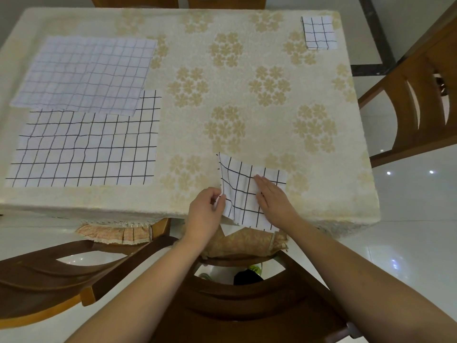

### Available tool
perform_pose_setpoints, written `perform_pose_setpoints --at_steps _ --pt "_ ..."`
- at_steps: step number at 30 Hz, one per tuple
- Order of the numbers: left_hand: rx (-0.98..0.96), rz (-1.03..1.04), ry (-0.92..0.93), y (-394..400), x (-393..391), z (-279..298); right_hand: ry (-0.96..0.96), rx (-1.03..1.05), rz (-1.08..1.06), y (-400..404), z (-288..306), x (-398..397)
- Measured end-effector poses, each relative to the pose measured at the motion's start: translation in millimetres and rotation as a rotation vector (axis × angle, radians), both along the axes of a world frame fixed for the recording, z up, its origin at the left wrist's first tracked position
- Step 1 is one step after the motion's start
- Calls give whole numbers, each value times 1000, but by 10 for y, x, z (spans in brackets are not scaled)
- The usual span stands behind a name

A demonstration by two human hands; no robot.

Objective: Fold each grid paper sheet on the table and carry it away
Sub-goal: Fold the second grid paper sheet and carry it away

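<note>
Head view: rectangular table under a cream tablecloth with tan flower clusters (pixel 188 134), brown wooden chairs (pixel 420 95) around it. Near the left edge, a large white sheet with faint grey grid (pixel 84 73) overlaps the far edge of a large white sheet with bold black grid (pixel 84 147). At the near edge, right of centre, a partly folded white black-grid sheet (pixel 241 194) overhangs the table. Right hand (pixel 273 196) presses it flat, fingers straight. Left hand (pixel 205 209) pinches its left edge. Far right corner: a small folded black-grid sheet (pixel 319 33).
</note>
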State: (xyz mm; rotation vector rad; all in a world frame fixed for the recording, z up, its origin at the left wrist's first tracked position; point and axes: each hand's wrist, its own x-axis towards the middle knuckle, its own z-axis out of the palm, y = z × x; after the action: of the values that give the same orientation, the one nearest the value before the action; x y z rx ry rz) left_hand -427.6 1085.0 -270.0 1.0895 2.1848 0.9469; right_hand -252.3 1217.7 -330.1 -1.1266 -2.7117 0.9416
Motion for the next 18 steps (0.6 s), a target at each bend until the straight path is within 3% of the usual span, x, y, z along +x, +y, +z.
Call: perform_pose_setpoints --at_steps 5,11,15,18 --pt "24 -205 101 64 225 47 213 -394 -282 75 130 -1" --pt "26 -306 137 220 461 10 490 -445 -668 333 367 51" --pt "-1 -385 138 349 619 -43 500 -454 -698 465 525 53" --pt "-42 -426 162 423 713 -121 369 -396 -708 579 586 52"
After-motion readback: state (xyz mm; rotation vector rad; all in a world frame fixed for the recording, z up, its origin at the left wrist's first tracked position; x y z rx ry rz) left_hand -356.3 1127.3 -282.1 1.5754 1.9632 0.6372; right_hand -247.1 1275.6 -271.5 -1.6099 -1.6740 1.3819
